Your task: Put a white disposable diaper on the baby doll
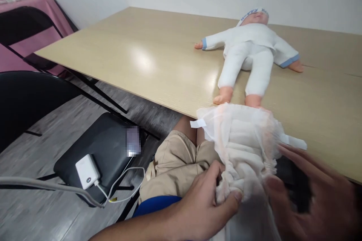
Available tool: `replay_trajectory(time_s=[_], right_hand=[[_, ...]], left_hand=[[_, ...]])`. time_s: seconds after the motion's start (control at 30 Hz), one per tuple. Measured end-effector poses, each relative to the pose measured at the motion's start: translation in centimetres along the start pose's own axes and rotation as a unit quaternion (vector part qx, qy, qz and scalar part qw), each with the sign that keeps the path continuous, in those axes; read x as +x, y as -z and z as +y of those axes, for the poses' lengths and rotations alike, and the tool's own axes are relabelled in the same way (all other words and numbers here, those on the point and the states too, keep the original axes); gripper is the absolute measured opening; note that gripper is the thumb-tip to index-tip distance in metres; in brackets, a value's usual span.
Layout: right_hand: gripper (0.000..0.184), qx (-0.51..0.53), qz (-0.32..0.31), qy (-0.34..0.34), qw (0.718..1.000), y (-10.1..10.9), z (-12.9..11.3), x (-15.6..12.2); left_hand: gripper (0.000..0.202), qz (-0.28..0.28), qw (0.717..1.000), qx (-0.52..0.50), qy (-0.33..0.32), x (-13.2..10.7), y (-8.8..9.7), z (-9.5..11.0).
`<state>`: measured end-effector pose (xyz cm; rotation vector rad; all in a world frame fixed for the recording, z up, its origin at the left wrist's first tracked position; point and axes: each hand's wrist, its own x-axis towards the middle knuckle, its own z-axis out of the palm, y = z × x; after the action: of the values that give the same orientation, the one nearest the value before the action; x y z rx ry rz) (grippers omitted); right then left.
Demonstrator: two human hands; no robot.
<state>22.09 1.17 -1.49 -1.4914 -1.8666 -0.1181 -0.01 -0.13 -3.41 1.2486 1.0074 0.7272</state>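
Note:
A white diaper (244, 135) is spread out lengthwise in front of me, its far end on the table edge and its near end hanging over my lap. Its two tape tabs stick out to the sides. My left hand (209, 196) pinches the ruffled left edge between thumb and fingers. At the right edge, my right hand (308, 188) is blurred, with fingers stretched apart beside the diaper; whether it touches is unclear. Just beyond the diaper a baby doll (249, 52) in white clothes with blue cuffs lies on its back, feet toward me.
The doll lies on a light wooden table (113, 52) against a white wall. To my left, a black chair seat (93, 147) bears a white power bank (87, 171) with a cable. Another black chair (25, 98) and a pink-covered table (42, 5) stand farther left.

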Motion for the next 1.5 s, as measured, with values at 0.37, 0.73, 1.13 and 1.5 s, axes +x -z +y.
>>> replay_trajectory(time_s=[0.37,0.73,1.13,1.5], right_hand=[[0.060,0.006,-0.169,0.011,0.986,-7.4,-1.2,3.9],[0.064,-0.013,-0.170,-0.015,0.985,-8.4,-2.5,5.4],[0.059,-0.034,-0.158,-0.005,0.987,-8.4,-1.8,4.9],[0.060,-0.010,-0.225,0.042,0.974,-8.6,2.5,10.1]], left_hand=[[0.029,-0.034,0.977,0.209,-0.015,0.6,3.9,-0.4],[0.029,0.004,0.754,0.570,-0.326,13.9,15.2,10.1],[0.083,-0.252,0.489,0.689,-0.472,28.2,9.3,13.4],[0.035,-0.283,0.700,0.426,-0.499,29.8,9.6,19.2]])
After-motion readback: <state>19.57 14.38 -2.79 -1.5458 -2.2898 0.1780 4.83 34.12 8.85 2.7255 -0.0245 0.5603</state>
